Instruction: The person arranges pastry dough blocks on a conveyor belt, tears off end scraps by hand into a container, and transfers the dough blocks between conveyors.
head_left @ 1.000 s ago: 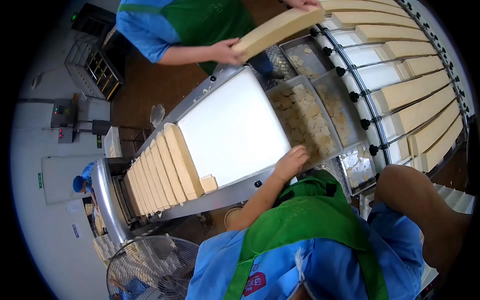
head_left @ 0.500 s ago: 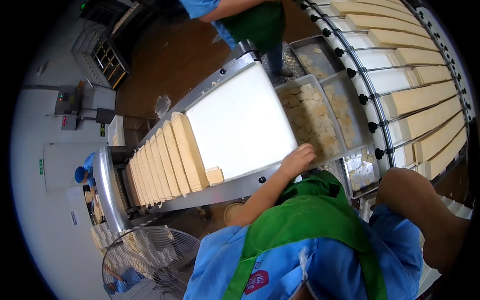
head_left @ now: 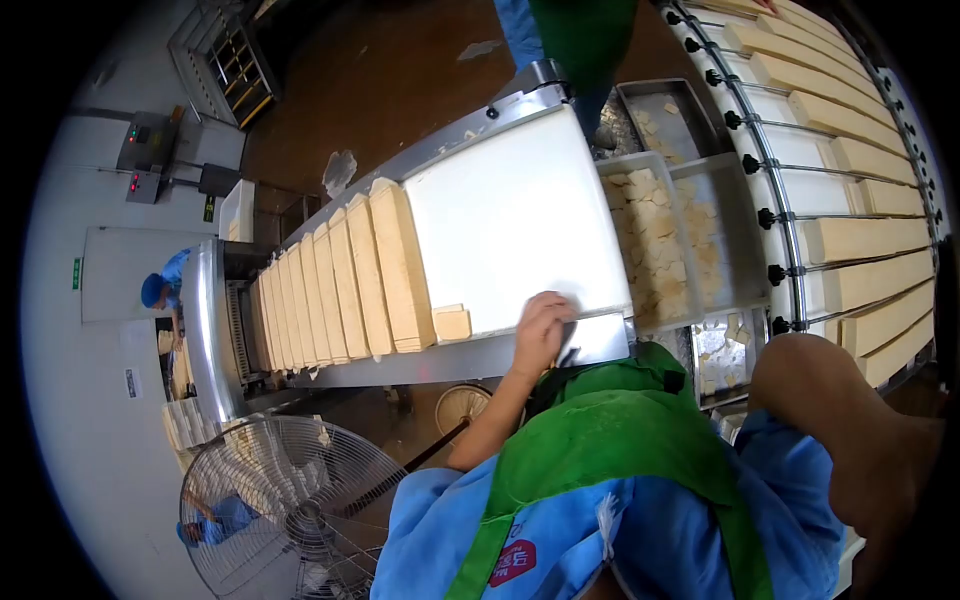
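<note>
Filling the nearest part of the view, a green apron (head_left: 600,430) covers a blue shirt (head_left: 425,530). At the right, the person's bare right arm (head_left: 830,410) bends at the elbow, and the right hand is out of view, so its grip cannot be told. Farther forward, the left hand (head_left: 541,330) is at the near edge of a white belt (head_left: 515,220), beside its metal border; its fingers are curled, and whether the grip is narrow around something cannot be told. Left of this hand, two small pieces (head_left: 452,323) overlap on the belt, just beside the near end of the last of the pale slabs (head_left: 400,265), which lie crosswise in a row. Past the right end of the belt, a bin (head_left: 678,222) holds a heap of broken bits (head_left: 652,250), and a second bin (head_left: 735,215) next to it holds fewer. Beyond them at the right, more slabs lie between metal rods on another belt (head_left: 798,200). A large wire fan (head_left: 305,515) stands at the lower left. Across the first belt is a co-worker (head_left: 585,45) in green and blue, partly cut off. At the far left, a shiny metal hood (head_left: 208,330) spans the row's other end, with a person in a blue cap (head_left: 155,290) behind it and control boxes (head_left: 145,145) on the wall.
</note>
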The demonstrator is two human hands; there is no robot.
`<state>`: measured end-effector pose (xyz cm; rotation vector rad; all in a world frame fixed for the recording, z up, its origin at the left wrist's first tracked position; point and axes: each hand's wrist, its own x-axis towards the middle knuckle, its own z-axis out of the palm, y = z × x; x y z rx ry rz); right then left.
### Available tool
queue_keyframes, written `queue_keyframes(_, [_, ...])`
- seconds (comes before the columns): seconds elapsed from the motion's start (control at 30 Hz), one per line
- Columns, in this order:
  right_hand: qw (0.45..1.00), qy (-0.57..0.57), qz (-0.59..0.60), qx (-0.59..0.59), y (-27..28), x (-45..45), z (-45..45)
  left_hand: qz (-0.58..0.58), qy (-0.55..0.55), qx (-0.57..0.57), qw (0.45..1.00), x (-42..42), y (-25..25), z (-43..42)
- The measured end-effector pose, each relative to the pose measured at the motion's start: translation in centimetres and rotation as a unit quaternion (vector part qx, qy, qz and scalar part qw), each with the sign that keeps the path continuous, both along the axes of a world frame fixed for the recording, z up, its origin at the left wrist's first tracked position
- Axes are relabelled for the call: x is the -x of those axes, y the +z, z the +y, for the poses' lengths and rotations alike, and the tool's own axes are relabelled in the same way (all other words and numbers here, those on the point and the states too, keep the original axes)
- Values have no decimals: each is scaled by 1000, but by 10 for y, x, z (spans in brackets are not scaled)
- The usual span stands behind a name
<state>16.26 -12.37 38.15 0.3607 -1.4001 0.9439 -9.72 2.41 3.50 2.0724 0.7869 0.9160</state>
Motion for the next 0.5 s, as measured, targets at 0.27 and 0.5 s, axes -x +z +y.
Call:
queue_keyframes(0.27, [998,58,15,-5,-15,40,74,146,449,48,880,140,-23,21])
queue_keyframes(0.5, [910,-271,-193,246,-128,124,239,241,503,195,807,205,-56,40])
